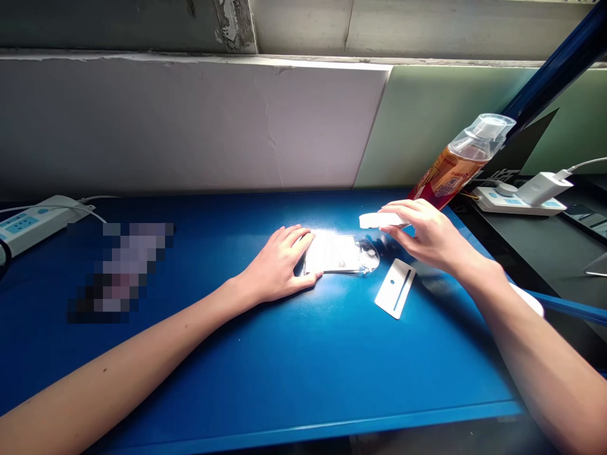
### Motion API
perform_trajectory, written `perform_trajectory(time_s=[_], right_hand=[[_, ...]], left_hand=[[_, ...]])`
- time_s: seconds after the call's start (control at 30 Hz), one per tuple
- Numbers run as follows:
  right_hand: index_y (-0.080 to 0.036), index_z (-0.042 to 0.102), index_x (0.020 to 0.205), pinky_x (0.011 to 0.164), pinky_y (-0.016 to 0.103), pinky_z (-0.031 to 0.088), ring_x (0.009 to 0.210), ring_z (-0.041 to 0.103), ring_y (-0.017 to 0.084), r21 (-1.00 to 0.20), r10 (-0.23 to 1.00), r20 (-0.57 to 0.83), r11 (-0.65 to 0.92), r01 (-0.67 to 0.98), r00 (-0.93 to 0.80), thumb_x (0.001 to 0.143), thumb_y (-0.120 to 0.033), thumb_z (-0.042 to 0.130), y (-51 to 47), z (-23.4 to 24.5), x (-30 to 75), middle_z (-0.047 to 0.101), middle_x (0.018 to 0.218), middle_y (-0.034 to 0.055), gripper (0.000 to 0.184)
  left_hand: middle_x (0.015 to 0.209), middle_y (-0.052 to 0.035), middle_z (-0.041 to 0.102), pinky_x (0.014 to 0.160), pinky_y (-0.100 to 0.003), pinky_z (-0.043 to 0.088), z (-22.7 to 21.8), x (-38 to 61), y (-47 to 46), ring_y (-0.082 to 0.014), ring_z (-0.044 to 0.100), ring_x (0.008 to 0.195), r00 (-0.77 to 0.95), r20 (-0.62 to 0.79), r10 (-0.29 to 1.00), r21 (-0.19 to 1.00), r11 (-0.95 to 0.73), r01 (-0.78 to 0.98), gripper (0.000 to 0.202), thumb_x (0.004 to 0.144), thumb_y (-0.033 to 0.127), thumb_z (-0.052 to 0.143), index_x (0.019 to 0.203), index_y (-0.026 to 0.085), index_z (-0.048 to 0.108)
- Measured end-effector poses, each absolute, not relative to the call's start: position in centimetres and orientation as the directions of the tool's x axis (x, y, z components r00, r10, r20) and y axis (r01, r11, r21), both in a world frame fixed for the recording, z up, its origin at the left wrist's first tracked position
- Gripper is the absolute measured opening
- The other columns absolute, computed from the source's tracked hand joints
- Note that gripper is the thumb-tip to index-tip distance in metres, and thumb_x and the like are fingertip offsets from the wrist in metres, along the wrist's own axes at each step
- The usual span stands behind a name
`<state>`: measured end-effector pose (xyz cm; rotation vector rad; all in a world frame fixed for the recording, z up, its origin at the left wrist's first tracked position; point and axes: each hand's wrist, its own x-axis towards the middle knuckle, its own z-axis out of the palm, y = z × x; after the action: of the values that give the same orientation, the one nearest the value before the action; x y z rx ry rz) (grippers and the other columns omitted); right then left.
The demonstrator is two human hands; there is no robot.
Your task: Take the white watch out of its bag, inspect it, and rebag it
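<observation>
My left hand [287, 265] grips the left end of a clear plastic packet [368, 256], thumb along its near edge and fingers along its far edge. A white card with a small printed code shows inside, partly washed out by glare. My right hand [422, 234] is closed around a small white elongated object [379, 220], raised above and to the right of the packet. Its kind cannot be made out. Below my right hand, a white flat plate [395, 288] with a slot and a small hole lies on the blue table [265, 360].
An orange bottle [450, 167] with a clear cap stands tilted behind my right hand. Power strips sit at the left [45, 221] and right [521, 199], with cables. A pixelated item [128, 268] lies at left. A white wall runs behind the table.
</observation>
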<state>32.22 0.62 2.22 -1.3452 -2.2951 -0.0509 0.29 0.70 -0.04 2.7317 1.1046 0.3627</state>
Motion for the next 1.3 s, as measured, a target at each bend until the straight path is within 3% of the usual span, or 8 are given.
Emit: perform_trajectory(time_s=[0.4, 0.5, 0.63, 0.77, 0.9, 1.13, 1.23, 1.3], right_hand=[[-0.022, 0.063, 0.125, 0.092, 0.050, 0.054, 0.107, 0.063, 0.031, -0.183, 0.699, 0.536, 0.643, 0.744, -0.473, 0.095, -0.028, 0.057, -0.2, 1.9, 30.0, 0.069, 0.121, 0.0127, 0.031], [-0.022, 0.063, 0.126, 0.091, 0.050, 0.054, 0.105, 0.063, 0.031, -0.185, 0.686, 0.556, 0.652, 0.735, -0.469, 0.095, -0.028, 0.058, -0.6, 2.0, 29.5, 0.070, 0.120, 0.0130, 0.032], [-0.019, 0.062, 0.126, 0.089, 0.047, 0.055, 0.104, 0.062, 0.030, -0.155, 0.659, 0.571, 0.673, 0.724, -0.490, 0.095, -0.027, 0.057, -1.3, 2.0, 28.3, 0.070, 0.121, 0.0133, 0.032], [-0.020, 0.064, 0.124, 0.087, 0.047, 0.056, 0.099, 0.063, 0.029, -0.140, 0.654, 0.580, 0.667, 0.732, -0.485, 0.096, -0.028, 0.056, -2.1, 1.9, 27.2, 0.072, 0.119, 0.0121, 0.030], [-0.022, 0.066, 0.122, 0.087, 0.048, 0.056, 0.099, 0.066, 0.029, -0.191, 0.656, 0.631, 0.649, 0.737, -0.414, 0.097, -0.029, 0.053, -2.7, 2.1, 26.6, 0.073, 0.114, 0.0117, 0.029], [-0.025, 0.073, 0.103, 0.080, 0.044, 0.060, 0.094, 0.070, 0.028, -0.431, 0.671, 0.703, 0.665, 0.610, -0.234, 0.091, -0.044, 0.065, -3.4, 2.7, 26.1, 0.075, 0.102, 0.0110, 0.023], [-0.027, 0.074, 0.094, 0.076, 0.042, 0.059, 0.084, 0.070, 0.026, -0.606, 0.718, 0.690, 0.646, 0.465, -0.098, 0.086, -0.042, 0.071, -3.4, 3.1, 25.5, 0.075, 0.092, 0.0078, 0.018], [-0.026, 0.074, 0.088, 0.075, 0.041, 0.058, 0.082, 0.070, 0.025, -0.742, 0.791, 0.611, 0.586, 0.326, -0.031, 0.086, -0.043, 0.072, -3.2, 3.4, 24.9, 0.074, 0.088, 0.0061, 0.018]], left_hand=[[0.156, -0.0256, 0.035, 0.114, -0.056, 0.036, -0.3, 0.0, 1.0, -0.0385, 0.036, 0.144, 0.606, 0.231, 0.761, 0.449, -0.636, 0.628, 0.105, 0.086, 0.064, 0.062, 0.159, 0.012, 0.007], [0.157, -0.0226, 0.033, 0.116, -0.053, 0.036, 0.4, 0.0, 0.8, -0.0355, 0.035, 0.146, 0.565, 0.367, 0.739, 0.435, -0.673, 0.598, 0.089, 0.091, 0.054, 0.059, 0.157, 0.015, 0.016], [0.150, -0.0200, 0.045, 0.118, -0.051, 0.034, 2.5, 1.1, -0.3, -0.0327, 0.038, 0.144, 0.573, 0.566, 0.592, 0.235, -0.783, 0.576, 0.063, 0.093, 0.041, 0.058, 0.147, 0.014, 0.039], [0.141, -0.0152, 0.057, 0.120, -0.058, 0.029, 3.7, 3.3, -1.2, -0.0335, 0.047, 0.138, 0.669, 0.462, 0.582, 0.115, -0.787, 0.606, 0.054, 0.093, 0.037, 0.055, 0.142, 0.015, 0.047], [0.136, -0.0206, 0.059, 0.110, -0.051, 0.045, 3.0, 5.2, -0.9, -0.0342, 0.053, 0.132, 0.680, 0.388, 0.622, 0.146, -0.770, 0.621, 0.044, 0.098, 0.033, 0.048, 0.134, 0.009, 0.053], [0.092, -0.0103, 0.072, 0.075, -0.037, 0.056, 2.1, 5.2, -1.0, -0.0227, 0.069, 0.080, 0.588, 0.465, 0.661, 0.390, -0.750, 0.534, 0.034, 0.103, 0.026, 0.031, 0.106, 0.015, 0.064], [0.081, -0.0061, 0.070, 0.070, -0.031, 0.054, 2.6, 5.5, -1.8, -0.0171, 0.066, 0.069, 0.588, 0.373, 0.718, 0.693, -0.637, 0.338, 0.035, 0.104, 0.031, 0.033, 0.098, 0.016, 0.065], [0.083, -0.0059, 0.071, 0.065, -0.027, 0.053, 2.9, 6.1, -2.5, -0.0152, 0.067, 0.068, 0.647, 0.170, 0.743, 0.912, -0.368, 0.183, 0.037, 0.105, 0.039, 0.034, 0.103, 0.016, 0.064]])
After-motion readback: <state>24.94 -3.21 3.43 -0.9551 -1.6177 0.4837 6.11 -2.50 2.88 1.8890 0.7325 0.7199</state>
